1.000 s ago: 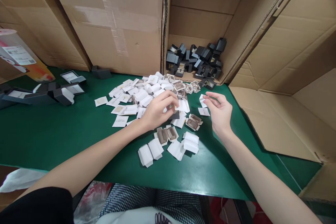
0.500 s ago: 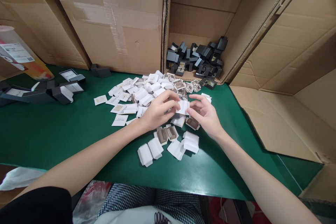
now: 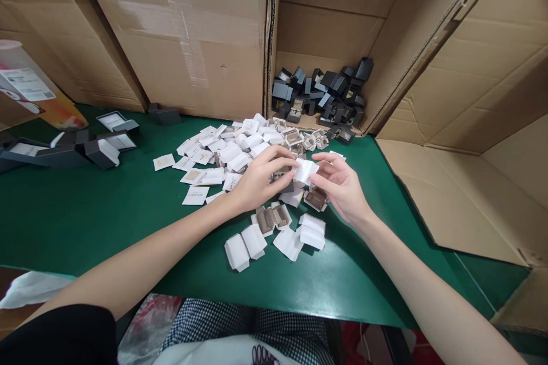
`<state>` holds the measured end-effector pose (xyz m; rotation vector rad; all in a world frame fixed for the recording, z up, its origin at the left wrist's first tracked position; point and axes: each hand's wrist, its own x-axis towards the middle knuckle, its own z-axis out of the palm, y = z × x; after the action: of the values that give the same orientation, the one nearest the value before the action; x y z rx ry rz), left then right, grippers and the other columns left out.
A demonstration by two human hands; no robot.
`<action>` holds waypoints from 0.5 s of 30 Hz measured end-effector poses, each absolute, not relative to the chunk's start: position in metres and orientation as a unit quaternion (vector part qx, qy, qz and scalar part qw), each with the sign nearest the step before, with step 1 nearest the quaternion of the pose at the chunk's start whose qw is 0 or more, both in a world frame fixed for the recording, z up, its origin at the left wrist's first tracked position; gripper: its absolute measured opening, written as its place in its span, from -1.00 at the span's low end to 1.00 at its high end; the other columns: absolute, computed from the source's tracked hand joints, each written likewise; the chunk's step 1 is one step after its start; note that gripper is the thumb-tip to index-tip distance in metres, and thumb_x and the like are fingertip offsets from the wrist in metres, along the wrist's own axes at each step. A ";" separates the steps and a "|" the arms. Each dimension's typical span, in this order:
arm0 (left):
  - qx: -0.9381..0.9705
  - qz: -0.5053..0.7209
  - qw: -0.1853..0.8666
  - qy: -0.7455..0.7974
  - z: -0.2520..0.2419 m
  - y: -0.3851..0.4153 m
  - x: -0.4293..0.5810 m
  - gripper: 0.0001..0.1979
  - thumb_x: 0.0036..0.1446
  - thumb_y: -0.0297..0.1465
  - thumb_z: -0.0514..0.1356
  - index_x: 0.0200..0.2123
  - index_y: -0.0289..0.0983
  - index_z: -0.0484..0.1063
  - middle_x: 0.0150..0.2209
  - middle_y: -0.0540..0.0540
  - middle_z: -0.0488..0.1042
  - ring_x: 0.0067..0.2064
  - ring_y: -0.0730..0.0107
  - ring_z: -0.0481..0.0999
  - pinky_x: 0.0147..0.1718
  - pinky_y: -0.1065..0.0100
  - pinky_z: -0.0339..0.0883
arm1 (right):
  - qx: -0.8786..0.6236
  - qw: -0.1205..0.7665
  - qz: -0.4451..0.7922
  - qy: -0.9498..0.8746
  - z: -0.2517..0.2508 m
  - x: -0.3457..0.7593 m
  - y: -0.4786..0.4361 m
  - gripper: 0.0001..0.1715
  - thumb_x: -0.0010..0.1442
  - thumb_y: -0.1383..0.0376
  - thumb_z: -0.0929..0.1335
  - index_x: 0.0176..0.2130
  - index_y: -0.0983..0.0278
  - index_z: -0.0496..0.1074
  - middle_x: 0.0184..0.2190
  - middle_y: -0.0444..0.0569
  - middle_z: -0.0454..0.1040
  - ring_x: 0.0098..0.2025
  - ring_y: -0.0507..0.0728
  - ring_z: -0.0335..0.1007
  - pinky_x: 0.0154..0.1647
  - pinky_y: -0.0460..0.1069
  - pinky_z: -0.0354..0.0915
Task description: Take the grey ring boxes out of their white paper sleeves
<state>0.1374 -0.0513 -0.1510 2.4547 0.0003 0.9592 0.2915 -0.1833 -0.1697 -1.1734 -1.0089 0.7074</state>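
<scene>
My left hand point(image 3: 259, 179) is closed round a small dark box point(image 3: 286, 179), thumb and fingers pinched at its top. My right hand point(image 3: 342, 185) meets it from the right, fingertips pinching a small white paper insert point(image 3: 306, 171) against that box. Both hands hover over a heap of white paper inserts and small white-and-brown box liners point(image 3: 233, 154) spread on the green table point(image 3: 107, 217). More folded white pieces point(image 3: 274, 236) lie just in front of my wrists.
An open cardboard carton point(image 3: 325, 23) at the back holds a pile of small dark boxes point(image 3: 321, 100). Large carton flaps point(image 3: 462, 194) lie to the right. Dark box parts with white cards point(image 3: 85, 145) sit at the left, near a printed bag point(image 3: 29, 91).
My right hand came in from the right, took a white insert and brought it against the dark box in my left hand. The left hand stayed nearly in place.
</scene>
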 end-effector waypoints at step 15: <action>0.904 0.309 0.215 0.202 -0.153 -0.038 0.137 -0.74 0.21 -0.41 0.04 -0.04 -0.28 0.34 -0.15 -0.15 0.36 -0.17 0.29 0.41 -0.24 0.29 0.36 | -0.544 0.672 0.284 -0.414 -0.169 0.294 -0.182 -0.79 0.02 0.20 0.46 -0.34 0.21 0.40 -0.40 -0.14 0.41 -0.40 0.01 0.32 -0.35 -0.06 0.32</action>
<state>0.1368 -0.0384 -0.1527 2.5066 0.5614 0.8554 0.2937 -0.1825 -0.1689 -1.2259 -0.9317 0.6406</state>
